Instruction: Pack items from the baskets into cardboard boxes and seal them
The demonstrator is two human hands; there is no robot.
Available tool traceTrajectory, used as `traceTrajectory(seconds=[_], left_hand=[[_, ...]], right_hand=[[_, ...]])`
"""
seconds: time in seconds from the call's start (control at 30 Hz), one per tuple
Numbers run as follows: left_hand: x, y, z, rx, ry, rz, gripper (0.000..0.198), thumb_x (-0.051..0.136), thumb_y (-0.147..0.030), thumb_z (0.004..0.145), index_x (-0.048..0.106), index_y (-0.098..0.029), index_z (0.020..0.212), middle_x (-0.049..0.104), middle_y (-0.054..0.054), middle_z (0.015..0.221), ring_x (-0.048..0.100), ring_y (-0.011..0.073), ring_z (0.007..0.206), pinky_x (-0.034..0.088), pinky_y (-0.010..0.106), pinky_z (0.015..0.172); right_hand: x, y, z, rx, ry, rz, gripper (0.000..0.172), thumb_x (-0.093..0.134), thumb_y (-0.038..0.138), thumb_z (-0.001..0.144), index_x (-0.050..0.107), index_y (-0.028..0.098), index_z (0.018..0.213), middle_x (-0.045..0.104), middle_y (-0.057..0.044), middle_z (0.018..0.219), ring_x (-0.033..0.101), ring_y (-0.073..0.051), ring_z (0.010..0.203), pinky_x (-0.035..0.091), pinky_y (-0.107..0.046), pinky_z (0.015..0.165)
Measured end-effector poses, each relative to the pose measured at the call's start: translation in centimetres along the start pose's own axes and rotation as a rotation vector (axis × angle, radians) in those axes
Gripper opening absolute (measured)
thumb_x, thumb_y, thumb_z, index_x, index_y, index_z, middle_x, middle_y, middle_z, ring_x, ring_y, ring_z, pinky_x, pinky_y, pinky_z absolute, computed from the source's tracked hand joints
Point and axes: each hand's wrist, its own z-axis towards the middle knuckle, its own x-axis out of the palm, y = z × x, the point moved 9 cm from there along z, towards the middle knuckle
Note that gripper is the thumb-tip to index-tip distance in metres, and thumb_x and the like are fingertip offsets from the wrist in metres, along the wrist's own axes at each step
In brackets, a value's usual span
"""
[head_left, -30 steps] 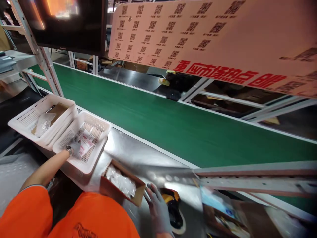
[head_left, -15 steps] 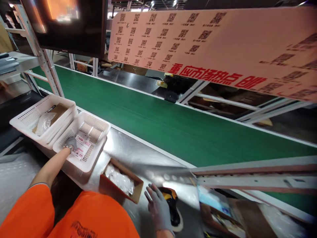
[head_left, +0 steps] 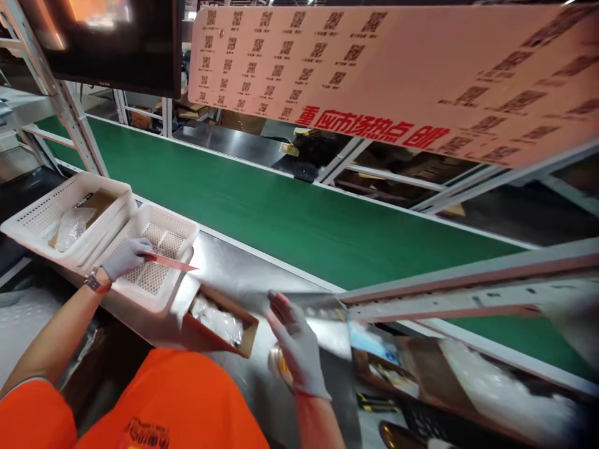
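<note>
My left hand (head_left: 127,257), in a pale grey glove, pinches a thin printed paper sheet (head_left: 172,262) above a white perforated plastic basket (head_left: 159,299). The sheet is tilted nearly edge-on, so its print is unreadable. My right hand (head_left: 294,343), gloved too, is raised over the metal worktop with fingers stretched out and somewhat blurred. Beside and partly behind it is a pale, yellowish rounded object (head_left: 279,365) whose kind I cannot make out. Between my hands stands an open cardboard box (head_left: 250,337), holding clear plastic packaging (head_left: 218,321).
Another white basket (head_left: 28,218) at the left holds cardboard and a clear bag. Beyond the worktop runs a green conveyor belt (head_left: 262,206). A board of printed codes (head_left: 397,75) hangs above it. A metal frame bar (head_left: 468,280) crosses the right side.
My left hand has lifted the printed sheet from the basket bottom. My right hand has risen, and the black and orange object beside it no longer shows clearly. The view has shifted slightly.
</note>
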Motion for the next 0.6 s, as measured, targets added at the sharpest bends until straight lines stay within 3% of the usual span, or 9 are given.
traceTrajectory(seconds=[0.07,0.13,0.2,0.3,0.37,0.43,0.6], left_hand=[[3.8,-4.9,0.4,0.193,0.073,-0.019,0.019,0.073,-0.021,0.101,0.088,-0.02,0.09,0.078,0.005,0.095,0.072,0.017,0.088,0.05,0.027,0.081],[8.6,-8.7,0.9,0.277,0.164,-0.013,0.018,0.073,-0.018,0.101,0.09,-0.021,0.094,0.078,0.005,0.097,0.072,0.0168,0.091,0.049,0.026,0.08],[13.5,-11.0,1.6,0.305,0.264,0.024,0.02,0.073,-0.012,0.099,0.089,-0.021,0.091,0.079,0.004,0.1,0.072,0.0162,0.091,0.049,0.026,0.08],[18.2,-10.9,2.6,0.222,0.332,0.085,0.019,0.074,-0.008,0.098,0.09,-0.018,0.099,0.081,0.006,0.109,0.075,0.0185,0.098,0.054,0.027,0.088],[19.1,-9.4,3.0,0.129,0.318,0.099,0.025,0.077,-0.012,0.099,0.089,-0.017,0.12,0.082,0.008,0.117,0.077,0.0215,0.107,0.058,0.029,0.096],[18.7,-7.7,2.9,0.056,0.272,0.095,0.037,0.079,-0.016,0.101,0.083,-0.016,0.137,0.083,0.01,0.122,0.077,0.0225,0.111,0.059,0.031,0.102],[16.8,-5.6,2.3,0.005,0.197,0.106,0.029,0.072,-0.018,0.106,0.085,-0.019,0.132,0.084,0.008,0.123,0.077,0.0212,0.113,0.058,0.031,0.108]], right_hand=[[3.3,5.8,-0.8,-0.226,0.193,-0.217,0.073,0.091,0.054,0.086,0.075,0.029,0.153,0.074,-0.013,0.162,0.069,-0.036,0.152,0.054,-0.057,0.132],[6.3,9.3,-2.0,-0.358,0.385,-0.421,0.07,0.088,0.047,0.09,0.074,0.029,0.157,0.075,-0.013,0.161,0.071,-0.036,0.149,0.057,-0.053,0.128],[8.0,10.1,-2.7,-0.372,0.532,-0.565,0.057,0.078,0.036,0.096,0.078,0.03,0.152,0.081,-0.011,0.151,0.078,-0.035,0.137,0.063,-0.048,0.119],[8.1,7.7,-2.5,-0.292,0.618,-0.664,0.048,0.061,0.02,0.098,0.086,0.032,0.138,0.089,-0.006,0.136,0.084,-0.03,0.122,0.066,-0.042,0.109],[7.3,5.1,-1.9,-0.262,0.611,-0.676,0.051,0.058,0.016,0.095,0.087,0.032,0.134,0.089,-0.004,0.135,0.084,-0.029,0.123,0.065,-0.041,0.108],[6.7,2.2,-1.3,-0.267,0.593,-0.691,0.055,0.057,0.015,0.095,0.086,0.033,0.138,0.087,-0.004,0.142,0.083,-0.029,0.129,0.064,-0.042,0.112],[7.9,-4.4,-0.5,-0.246,0.594,-0.828,0.065,0.06,0.005,0.085,0.086,0.031,0.139,0.085,-0.007,0.146,0.082,-0.032,0.132,0.065,-0.044,0.113]])
